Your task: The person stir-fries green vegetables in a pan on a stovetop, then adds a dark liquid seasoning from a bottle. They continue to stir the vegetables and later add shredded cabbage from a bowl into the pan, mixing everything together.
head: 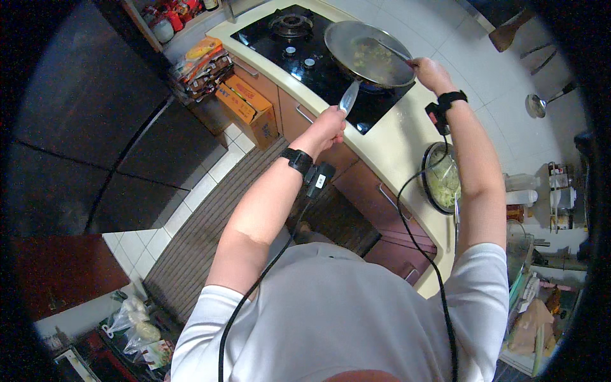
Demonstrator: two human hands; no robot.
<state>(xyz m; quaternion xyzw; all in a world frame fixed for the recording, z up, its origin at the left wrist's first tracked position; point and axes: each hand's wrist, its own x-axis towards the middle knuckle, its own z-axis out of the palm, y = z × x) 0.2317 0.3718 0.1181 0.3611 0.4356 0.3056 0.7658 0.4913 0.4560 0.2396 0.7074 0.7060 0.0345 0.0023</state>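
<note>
A wide metal frying pan (pixel 343 38) sits over the right burner of a black glass gas hob (pixel 267 52). Small yellowish-green pieces of food (pixel 370 59) lie in it, partly veiled by haze. My left hand (pixel 327 125) grips the pan's silvery handle (pixel 350 98). With my right hand (pixel 431 74) I hold a long utensil (pixel 395 51) at the pan's right rim, its far end among the food; its exact kind is unclear. A dark-rimmed bowl of shredded pale green vegetable (pixel 441 184) stands on the counter, close to my right forearm.
Black cables run from devices on both wrists, one crossing the cream counter (pixel 382 153). A cardboard box (pixel 248 110) and stacked packets (pixel 203 69) stand left of the cabinets. A ladle (pixel 537 105) and a wooden spatula (pixel 506 36) hang on the tiled wall.
</note>
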